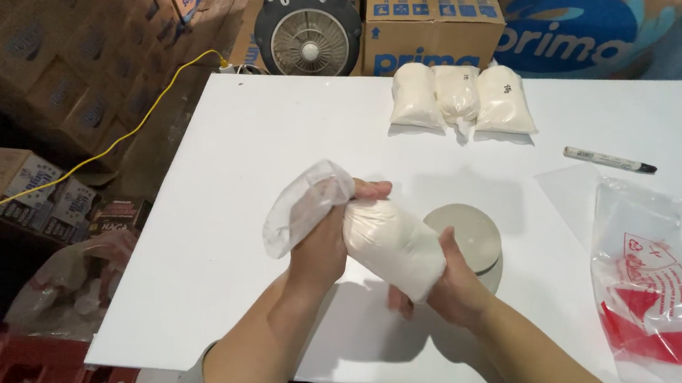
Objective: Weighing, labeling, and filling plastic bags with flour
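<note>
The round grey scale (468, 230) on the white table (216, 230) is partly covered: the right hand (453, 288) and the filled bag (393, 248) hide its near-left portion, and any display cannot be made out. The underside of the filled bag and most fingertips of the right hand are out of sight beneath it. The lower frame edge cuts off both forearms near the elbows. The stack of empty printed bags (657, 297), clear with red markings, runs off the right edge, so its full extent cannot be determined. The area left of the table is dark; the cardboard boxes (60, 56) there show little detail.

Both forearms extend from the lower edge and converge over the middle of the table. The left hand (324, 247) is closed around the neck of the filled bag, thumb side up, with the loose clear top of the bag protruding above and to the left of the fist. The right hand cups the lower end of the bag from below and the side, fingers wrapped against it. The bag, holding white powder, lies tilted between the two hands, above the table and just in front of the scale.

Three sealed bags (462, 100) of white powder lie side by side at the far edge. A marker pen (609, 161) lies to their right. A small grey fan (309, 27) stands behind the table.
</note>
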